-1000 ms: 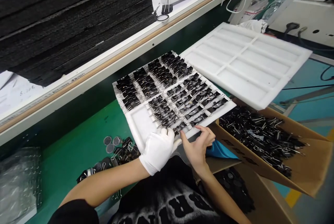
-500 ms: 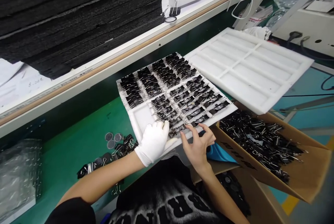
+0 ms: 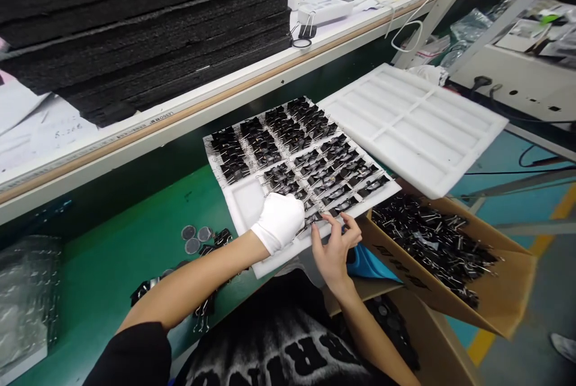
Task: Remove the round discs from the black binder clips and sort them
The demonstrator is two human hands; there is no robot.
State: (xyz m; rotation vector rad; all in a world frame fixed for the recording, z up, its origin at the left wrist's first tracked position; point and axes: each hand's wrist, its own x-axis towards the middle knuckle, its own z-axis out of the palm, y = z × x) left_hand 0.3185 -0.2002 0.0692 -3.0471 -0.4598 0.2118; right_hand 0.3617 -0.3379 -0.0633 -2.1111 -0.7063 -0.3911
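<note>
A white foam tray (image 3: 246, 203) with long slots lies in front of me, most slots packed with rows of black binder clips (image 3: 310, 152). My left hand (image 3: 279, 220), in a white glove, rests curled on the near rows of clips, pressing them. My bare right hand (image 3: 335, 241) is at the tray's near edge, fingertips pinching at a clip in the nearest row. One slot at the tray's left end shows bare white foam.
A second white foam tray (image 3: 418, 128), unfilled, overlaps the far right. A cardboard box (image 3: 490, 290) of loose binder clips sits at the right. Loose clips and small round discs (image 3: 195, 239) lie on the green mat. Black foam sheets (image 3: 135, 32) are stacked on the shelf behind.
My gloved left hand has slid up from the tray's near edge onto the rows of clips. My right hand has stayed at the near edge, fingers working at the last row.
</note>
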